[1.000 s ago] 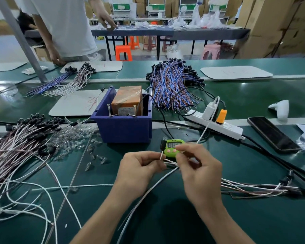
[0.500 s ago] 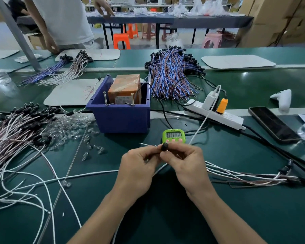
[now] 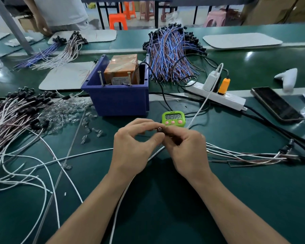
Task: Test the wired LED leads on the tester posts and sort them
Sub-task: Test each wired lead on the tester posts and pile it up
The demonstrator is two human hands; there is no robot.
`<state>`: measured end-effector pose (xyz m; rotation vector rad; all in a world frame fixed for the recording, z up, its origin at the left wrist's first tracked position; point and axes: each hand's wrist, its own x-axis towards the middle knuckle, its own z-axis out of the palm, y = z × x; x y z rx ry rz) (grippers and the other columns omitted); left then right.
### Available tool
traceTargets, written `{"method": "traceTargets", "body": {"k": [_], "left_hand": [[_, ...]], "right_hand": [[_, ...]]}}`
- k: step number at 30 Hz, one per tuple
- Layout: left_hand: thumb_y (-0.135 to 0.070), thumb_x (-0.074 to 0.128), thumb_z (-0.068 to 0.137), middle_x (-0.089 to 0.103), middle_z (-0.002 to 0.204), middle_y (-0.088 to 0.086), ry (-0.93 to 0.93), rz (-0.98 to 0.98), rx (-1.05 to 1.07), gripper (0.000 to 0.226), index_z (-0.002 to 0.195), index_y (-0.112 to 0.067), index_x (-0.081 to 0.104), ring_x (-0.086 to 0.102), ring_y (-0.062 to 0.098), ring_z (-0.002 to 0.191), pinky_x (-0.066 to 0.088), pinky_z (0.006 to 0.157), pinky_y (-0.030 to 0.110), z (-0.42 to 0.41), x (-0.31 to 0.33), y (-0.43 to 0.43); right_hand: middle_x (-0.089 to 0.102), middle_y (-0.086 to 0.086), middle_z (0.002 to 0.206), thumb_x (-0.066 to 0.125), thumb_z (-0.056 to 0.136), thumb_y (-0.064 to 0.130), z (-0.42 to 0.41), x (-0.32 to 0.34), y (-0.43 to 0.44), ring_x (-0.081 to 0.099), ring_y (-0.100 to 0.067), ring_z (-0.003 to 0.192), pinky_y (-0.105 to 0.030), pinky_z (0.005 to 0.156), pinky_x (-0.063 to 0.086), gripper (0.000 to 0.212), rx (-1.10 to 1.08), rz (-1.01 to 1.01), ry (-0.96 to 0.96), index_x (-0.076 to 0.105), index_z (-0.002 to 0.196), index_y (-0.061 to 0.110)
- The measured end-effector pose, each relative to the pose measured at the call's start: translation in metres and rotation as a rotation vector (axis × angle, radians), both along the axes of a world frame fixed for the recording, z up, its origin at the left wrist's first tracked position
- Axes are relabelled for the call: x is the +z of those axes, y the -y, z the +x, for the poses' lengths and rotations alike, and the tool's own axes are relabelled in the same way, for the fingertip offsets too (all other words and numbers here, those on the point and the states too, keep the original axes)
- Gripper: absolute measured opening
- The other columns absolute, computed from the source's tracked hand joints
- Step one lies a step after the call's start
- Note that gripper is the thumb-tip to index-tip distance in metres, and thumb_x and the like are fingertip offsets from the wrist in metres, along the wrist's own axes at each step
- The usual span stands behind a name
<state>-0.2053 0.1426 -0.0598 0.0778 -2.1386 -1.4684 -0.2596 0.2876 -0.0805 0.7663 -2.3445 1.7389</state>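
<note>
Head view: your left hand [image 3: 132, 148] and right hand [image 3: 185, 148] meet just in front of the green timer [image 3: 173, 118]. The fingertips of both are pinched on the dark capped end of one wired lead [image 3: 159, 129], whose white wire [image 3: 120, 199] trails toward you between the forearms, probably so you can ready it for contact. The two tester posts [image 3: 100, 78] stand upright inside the front wall of the blue bin [image 3: 116, 103], beyond your hands and apart from the lead, so testing appears not yet done. The loose leads [image 3: 11, 117] at your left and the small bundle [image 3: 253, 155] at your right seem to be the supply and the sorted lot.
</note>
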Motion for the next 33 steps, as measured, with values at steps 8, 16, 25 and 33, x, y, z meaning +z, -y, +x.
{"method": "traceTargets", "body": {"k": [8,16,25,33], "left_hand": [[-0.016,0.077,0.080,0.074,0.100,-0.010,0.025,0.129,-0.093,0.032,0.097,-0.042,0.081,0.070,0.017,0.096,0.057,0.086,0.036,0.002,0.005,-0.002],[-0.001,0.070,0.090,0.077,0.095,-0.002,0.023,0.377,-0.209,0.027,0.092,-0.023,0.084,0.073,0.010,0.092,0.053,0.080,0.016,0.003,0.007,-0.005],[-0.010,0.080,0.082,0.075,0.094,-0.002,0.040,0.238,-0.126,0.020,0.092,-0.026,0.083,0.073,0.016,0.091,0.055,0.080,0.024,-0.001,0.001,-0.005],[-0.036,0.067,0.092,0.061,0.119,-0.031,0.195,-0.375,-0.238,0.060,0.142,-0.060,0.043,0.055,-0.009,0.114,0.040,0.095,0.011,0.001,0.002,-0.025]], "right_hand": [[0.075,0.021,0.095,0.083,0.080,0.012,0.000,0.001,-0.004,0.069,0.007,0.077,-0.006,0.074,0.049,0.020,-0.129,-0.026,-0.073,0.082,0.098,0.020],[0.078,0.015,0.091,0.084,0.082,0.009,0.003,0.003,-0.007,0.067,0.007,0.079,-0.006,0.075,0.046,0.023,-0.108,0.020,-0.117,0.082,0.103,0.019],[0.074,0.019,0.082,0.081,0.086,0.016,0.006,0.001,-0.005,0.067,-0.003,0.072,-0.015,0.067,0.051,0.017,-0.015,-0.016,-0.021,0.081,0.101,0.023],[0.075,-0.008,0.080,0.068,0.088,0.002,-0.008,0.042,-0.035,0.067,-0.016,0.063,-0.023,0.062,0.056,0.019,0.106,-0.638,0.401,0.077,0.083,0.018]]}}
